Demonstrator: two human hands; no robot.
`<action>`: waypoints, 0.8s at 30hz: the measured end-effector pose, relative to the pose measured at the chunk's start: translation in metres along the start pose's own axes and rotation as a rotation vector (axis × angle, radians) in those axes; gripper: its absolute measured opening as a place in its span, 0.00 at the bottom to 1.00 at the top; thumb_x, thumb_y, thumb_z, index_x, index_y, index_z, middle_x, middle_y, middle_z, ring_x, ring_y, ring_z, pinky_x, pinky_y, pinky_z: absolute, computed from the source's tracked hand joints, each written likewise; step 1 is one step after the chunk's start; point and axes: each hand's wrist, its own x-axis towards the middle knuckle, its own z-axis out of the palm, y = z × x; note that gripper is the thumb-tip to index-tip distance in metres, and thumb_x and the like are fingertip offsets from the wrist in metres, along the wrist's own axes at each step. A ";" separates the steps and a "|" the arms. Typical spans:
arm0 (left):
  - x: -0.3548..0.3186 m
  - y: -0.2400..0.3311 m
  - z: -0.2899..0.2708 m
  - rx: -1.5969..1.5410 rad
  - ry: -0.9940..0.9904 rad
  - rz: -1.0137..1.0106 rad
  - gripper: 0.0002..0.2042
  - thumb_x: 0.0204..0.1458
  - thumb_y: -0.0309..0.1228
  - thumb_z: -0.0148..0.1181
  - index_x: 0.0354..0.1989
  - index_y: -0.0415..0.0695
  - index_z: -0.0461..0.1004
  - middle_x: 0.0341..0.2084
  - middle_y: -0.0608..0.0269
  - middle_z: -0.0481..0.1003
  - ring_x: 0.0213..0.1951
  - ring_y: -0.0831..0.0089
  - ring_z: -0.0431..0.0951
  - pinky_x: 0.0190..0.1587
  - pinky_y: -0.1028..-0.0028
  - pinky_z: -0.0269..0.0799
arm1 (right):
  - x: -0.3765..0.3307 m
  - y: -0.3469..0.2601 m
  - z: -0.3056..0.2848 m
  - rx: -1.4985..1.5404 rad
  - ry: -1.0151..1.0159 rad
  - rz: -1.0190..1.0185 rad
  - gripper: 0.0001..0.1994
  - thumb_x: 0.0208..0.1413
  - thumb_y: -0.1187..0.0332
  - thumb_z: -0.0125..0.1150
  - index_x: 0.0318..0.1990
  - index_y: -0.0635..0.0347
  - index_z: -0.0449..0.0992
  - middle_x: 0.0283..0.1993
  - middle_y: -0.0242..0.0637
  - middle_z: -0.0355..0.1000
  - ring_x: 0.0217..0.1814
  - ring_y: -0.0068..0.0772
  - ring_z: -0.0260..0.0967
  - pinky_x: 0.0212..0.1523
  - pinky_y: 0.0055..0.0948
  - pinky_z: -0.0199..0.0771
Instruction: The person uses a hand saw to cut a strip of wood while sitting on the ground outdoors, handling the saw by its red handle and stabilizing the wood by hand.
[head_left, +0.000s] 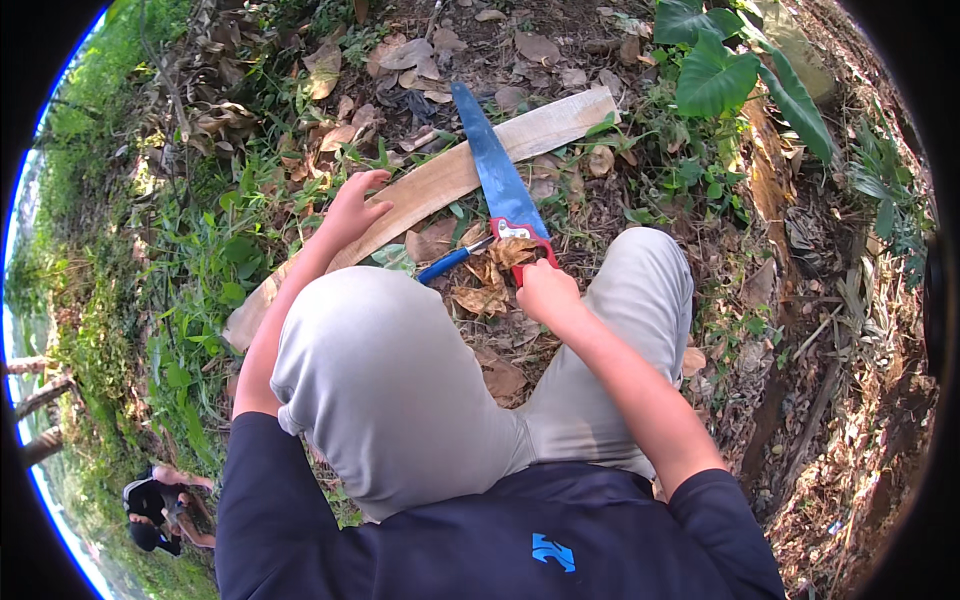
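A hand saw with a bluish blade and a red handle lies across a long pale wooden plank on the leafy ground. My right hand is closed round the saw's handle, beside some dry leaves. The blade points away from me and crosses the plank right of its middle. My left hand rests at the plank's near edge, fingers spread, with the thumb and forefinger over the wood. Between my knees and the plank lies a blue-handled tool; its tip is partly hidden by the leaves.
My bent knees in light grey trousers flank the space below the plank. Large green leaves grow at the upper right. Grass and weeds stand on the left. Another person crouches far off at the lower left.
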 end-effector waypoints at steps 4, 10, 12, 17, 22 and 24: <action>0.015 -0.021 0.021 0.033 -0.050 -0.176 0.33 0.46 0.41 0.76 0.61 0.46 0.72 0.52 0.52 0.76 0.55 0.57 0.77 0.59 0.59 0.72 | -0.005 -0.014 0.025 0.053 0.082 0.062 0.16 0.48 0.61 0.72 0.40 0.61 0.80 0.50 0.50 0.73 0.47 0.54 0.79 0.48 0.49 0.81; 0.019 -0.013 0.028 0.239 -0.155 -0.306 0.35 0.41 0.47 0.78 0.60 0.52 0.73 0.55 0.58 0.77 0.58 0.58 0.76 0.58 0.57 0.69 | -0.007 -0.017 0.034 0.096 0.195 0.073 0.15 0.49 0.68 0.68 0.43 0.62 0.73 0.49 0.52 0.72 0.45 0.54 0.79 0.44 0.49 0.82; 0.020 -0.007 0.027 0.307 -0.156 -0.313 0.35 0.40 0.47 0.79 0.59 0.53 0.74 0.52 0.59 0.79 0.57 0.58 0.76 0.57 0.58 0.66 | 0.003 -0.016 0.036 0.053 0.201 0.075 0.19 0.48 0.71 0.66 0.48 0.66 0.69 0.49 0.55 0.72 0.42 0.55 0.80 0.41 0.47 0.83; 0.019 -0.011 0.027 0.342 -0.150 -0.290 0.36 0.35 0.47 0.80 0.58 0.56 0.74 0.50 0.62 0.80 0.52 0.61 0.77 0.50 0.58 0.60 | 0.012 -0.007 0.048 -0.013 0.134 0.111 0.10 0.50 0.73 0.65 0.40 0.65 0.79 0.45 0.52 0.78 0.40 0.50 0.83 0.38 0.44 0.85; 0.025 0.003 0.024 0.393 -0.174 -0.309 0.34 0.34 0.50 0.81 0.52 0.55 0.77 0.42 0.62 0.80 0.50 0.62 0.78 0.49 0.58 0.59 | 0.019 0.004 0.052 0.027 0.162 0.137 0.17 0.48 0.69 0.70 0.45 0.67 0.76 0.43 0.53 0.78 0.42 0.55 0.81 0.43 0.46 0.84; 0.026 0.004 0.023 0.395 -0.186 -0.299 0.32 0.34 0.50 0.80 0.50 0.53 0.77 0.40 0.62 0.79 0.50 0.62 0.78 0.49 0.58 0.59 | 0.018 0.004 0.049 0.067 0.201 0.142 0.20 0.48 0.69 0.70 0.47 0.68 0.75 0.47 0.55 0.76 0.44 0.57 0.81 0.45 0.47 0.84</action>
